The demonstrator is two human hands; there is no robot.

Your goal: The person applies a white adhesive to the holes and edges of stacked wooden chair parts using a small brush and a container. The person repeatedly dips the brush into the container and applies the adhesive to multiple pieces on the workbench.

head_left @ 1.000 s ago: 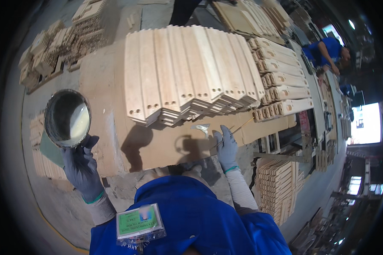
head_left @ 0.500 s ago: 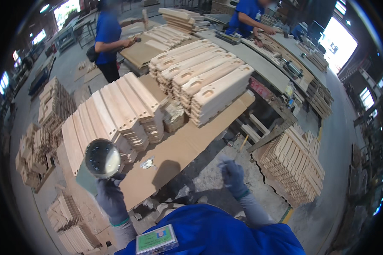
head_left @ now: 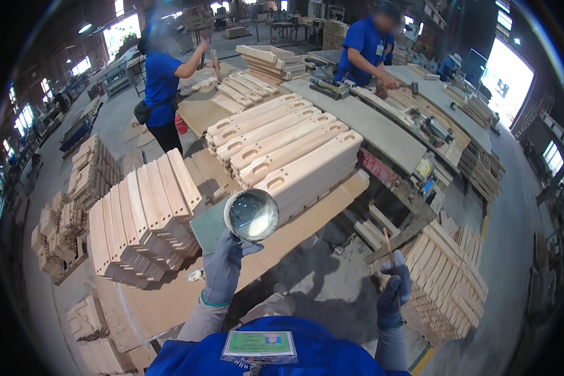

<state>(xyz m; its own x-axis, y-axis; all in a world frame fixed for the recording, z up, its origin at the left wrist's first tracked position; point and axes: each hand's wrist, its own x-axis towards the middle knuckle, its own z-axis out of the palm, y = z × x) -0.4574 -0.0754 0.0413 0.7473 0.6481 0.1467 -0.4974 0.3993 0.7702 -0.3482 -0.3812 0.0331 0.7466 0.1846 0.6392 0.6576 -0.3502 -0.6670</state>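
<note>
My left hand (head_left: pixel 222 272), in a grey glove, is wrapped round the lower side of a round open tin (head_left: pixel 250 215). Dark glossy walls and a pool of whitish liquid show inside the tin. A flat green piece (head_left: pixel 208 227) juts out beside it, close to my fingers; whether I grip it too is hidden. Off to the right, my gloved right hand (head_left: pixel 393 285) is closed on a thin wooden stick (head_left: pixel 388 241), held upright. Beyond the tin lies a stack of pale wooden slats with oval recesses (head_left: pixel 288 150). Another stack of wooden slats (head_left: pixel 147 207) stands left of the tin.
Brown cardboard (head_left: pixel 257 263) covers the near bench edge. More wooden parts (head_left: pixel 445 276) are piled at the right, with others (head_left: pixel 88 175) at the far left. Two co-workers in blue, a person (head_left: pixel 163 81) and another person (head_left: pixel 360 53), stand at the benches beyond.
My left hand has carried the tin and green piece rightward, in front of the recessed slats. My right hand has moved right and lower with the stick. The head view has tilted up.
</note>
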